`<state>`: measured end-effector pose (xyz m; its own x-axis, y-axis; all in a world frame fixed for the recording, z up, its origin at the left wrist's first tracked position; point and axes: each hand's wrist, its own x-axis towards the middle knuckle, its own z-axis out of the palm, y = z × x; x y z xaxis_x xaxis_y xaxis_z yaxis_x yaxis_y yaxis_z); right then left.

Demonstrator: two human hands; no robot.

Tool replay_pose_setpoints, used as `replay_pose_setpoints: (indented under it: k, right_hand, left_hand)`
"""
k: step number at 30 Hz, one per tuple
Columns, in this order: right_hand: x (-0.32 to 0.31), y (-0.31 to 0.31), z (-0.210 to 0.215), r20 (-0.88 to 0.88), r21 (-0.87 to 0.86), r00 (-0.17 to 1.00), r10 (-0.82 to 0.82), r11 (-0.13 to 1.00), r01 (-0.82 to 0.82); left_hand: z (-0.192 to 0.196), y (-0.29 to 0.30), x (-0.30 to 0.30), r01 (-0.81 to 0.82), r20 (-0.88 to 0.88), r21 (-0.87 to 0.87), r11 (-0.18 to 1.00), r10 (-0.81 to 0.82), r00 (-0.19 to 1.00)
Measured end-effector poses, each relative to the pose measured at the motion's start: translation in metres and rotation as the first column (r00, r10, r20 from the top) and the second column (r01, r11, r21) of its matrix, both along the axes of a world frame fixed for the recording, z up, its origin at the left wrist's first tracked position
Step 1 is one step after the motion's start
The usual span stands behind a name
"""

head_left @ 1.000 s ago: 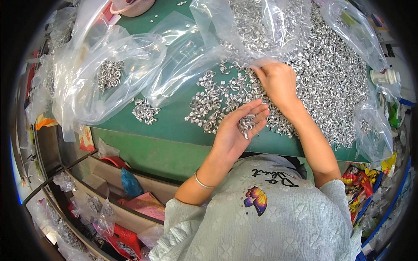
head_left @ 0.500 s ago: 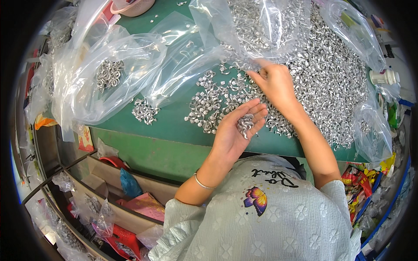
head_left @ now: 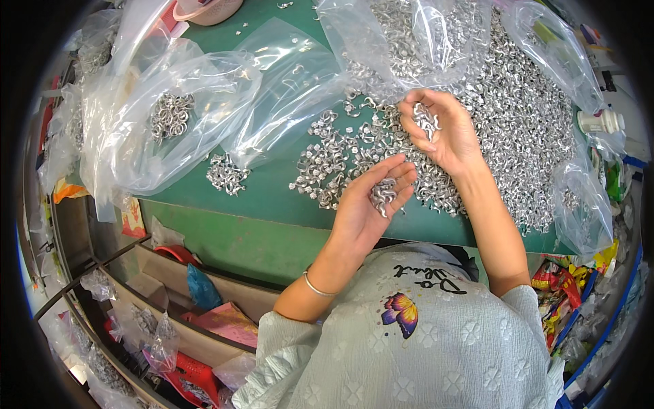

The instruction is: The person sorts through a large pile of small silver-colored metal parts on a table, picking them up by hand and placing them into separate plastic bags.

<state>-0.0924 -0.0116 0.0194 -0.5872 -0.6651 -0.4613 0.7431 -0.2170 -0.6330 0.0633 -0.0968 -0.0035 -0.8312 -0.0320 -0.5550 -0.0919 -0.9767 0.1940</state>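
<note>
Now, right hand (head_left: pixel 449 142): turned palm up, fingers curled round a bunch of curved metal pieces (head_left: pixel 426 121); half a second ago its back faced up over the pile and no such bunch showed.
Left hand (head_left: pixel 362 203): almost unmoved, cupped round a handful of similar pieces (head_left: pixel 383 195), thumb and fingertips apart at the top.
What the turn means: a pick-up seems to be done, so both hands now carry a load; they are near each other but not touching.
Main pile (head_left: pixel 521 129): loose silver pieces spread over the right of the desk (head_left: pixel 269 194), beside and beyond the right hand.
Thinner scatter (head_left: pixel 328 158): beyond the left hand and to its left, pieces lying apart or in clumps.
Clear plastic sheet (head_left: pixel 439 58): over the far part of the pile; its left edge has shifted slightly rightward.
Small heap (head_left: pixel 226 174): well left of both hands, near a clear bag (head_left: pixel 211 82), and unchanged.
</note>
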Motion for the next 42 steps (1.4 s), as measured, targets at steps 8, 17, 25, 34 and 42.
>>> replay_pose_setpoints:
  k: [8,17,25,34,42]
  right_hand:
    - [0.006,-0.022,-0.031,-0.590,0.650,-0.158,0.792,0.582,0.489]
    - [0.007,-0.029,-0.033,-0.520,0.557,-0.334,0.786,0.608,0.565]
    - [0.008,0.001,-0.009,-0.472,0.268,0.787,0.398,0.915,-0.302]
    - [0.052,0.008,0.018,-0.805,0.350,0.336,0.489,0.849,-0.395]
    - [0.030,0.005,0.014,-0.772,0.150,0.580,0.258,0.962,-0.227]
  left_hand:
    - [-0.001,-0.001,0.004,0.001,0.026,-0.047,0.999,0.000,1.000]
    - [-0.003,0.000,0.005,-0.003,-0.004,-0.014,1.000,0.003,1.000]
    - [0.009,0.000,0.000,-0.052,0.093,-0.043,0.998,0.056,0.994]
    - [0.000,-0.009,-0.015,0.073,-0.076,0.048,0.996,-0.069,0.995]
    - [0.002,-0.003,-0.016,-0.050,0.092,0.009,0.999,0.049,0.995]
